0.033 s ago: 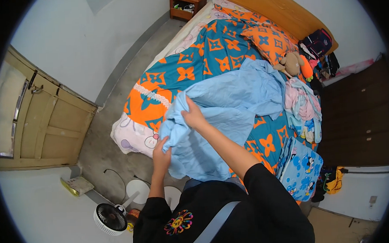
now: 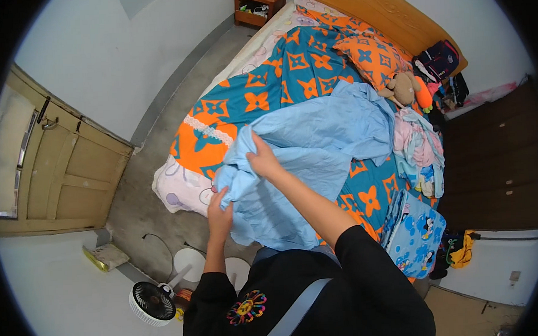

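A large light blue cloth [image 2: 315, 130] lies loosely spread and wrinkled across the bed; I cannot tell whether it is a garment or a sheet. My left hand [image 2: 219, 211] pinches its gathered left end, low by the bed's near corner. A little higher and to the right, my right hand [image 2: 262, 159] grips the same bunched end, thumb up. Between the two hands the fabric is folded over and raised off the bed. Under it lies a teal and orange patterned quilt [image 2: 257, 100].
An orange pillow [image 2: 366, 58], a plush toy [image 2: 403, 89] and a pile of pastel clothes [image 2: 418, 137] lie along the bed's right side. A folded blue cartoon-print blanket [image 2: 415, 233] sits at the near right corner. A fan [image 2: 153, 302] stands at lower left, near a wooden door [image 2: 58, 159].
Both hands have shifted slightly left, drawing the bunched end of the blue cloth with them. The rest looks the same.
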Demonstrator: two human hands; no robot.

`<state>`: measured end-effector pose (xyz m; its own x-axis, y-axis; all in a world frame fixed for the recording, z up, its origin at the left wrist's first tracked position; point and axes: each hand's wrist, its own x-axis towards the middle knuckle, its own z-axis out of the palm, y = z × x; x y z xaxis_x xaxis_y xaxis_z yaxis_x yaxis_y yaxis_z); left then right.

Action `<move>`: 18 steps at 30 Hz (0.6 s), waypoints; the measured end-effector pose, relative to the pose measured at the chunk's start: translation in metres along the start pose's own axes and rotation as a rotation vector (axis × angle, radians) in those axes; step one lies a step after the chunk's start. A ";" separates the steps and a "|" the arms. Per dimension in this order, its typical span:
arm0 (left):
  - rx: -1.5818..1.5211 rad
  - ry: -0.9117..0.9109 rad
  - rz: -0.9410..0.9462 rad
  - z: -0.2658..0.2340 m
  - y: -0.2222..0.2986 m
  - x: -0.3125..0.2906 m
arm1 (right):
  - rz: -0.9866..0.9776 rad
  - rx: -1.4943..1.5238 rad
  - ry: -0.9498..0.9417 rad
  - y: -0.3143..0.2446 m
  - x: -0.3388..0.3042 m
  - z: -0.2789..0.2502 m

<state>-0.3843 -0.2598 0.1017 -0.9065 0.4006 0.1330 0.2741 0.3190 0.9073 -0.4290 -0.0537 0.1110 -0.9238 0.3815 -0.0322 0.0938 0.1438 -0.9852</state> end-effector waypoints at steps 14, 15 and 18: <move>0.127 0.244 -0.130 -0.007 -0.097 0.072 | 0.196 -0.181 -0.419 0.080 -0.070 -0.033; 0.129 0.238 -0.136 -0.003 -0.111 0.074 | 0.230 -0.234 -0.419 0.091 -0.084 -0.046; 0.275 0.218 -0.144 0.007 -0.141 0.079 | 0.406 -0.358 -0.433 0.113 -0.122 -0.092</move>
<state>-0.4920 -0.2667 -0.0185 -0.9809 0.1524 0.1207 0.1883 0.5894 0.7856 -0.2711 0.0001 0.0188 -0.8474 0.0808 -0.5248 0.5117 0.3877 -0.7667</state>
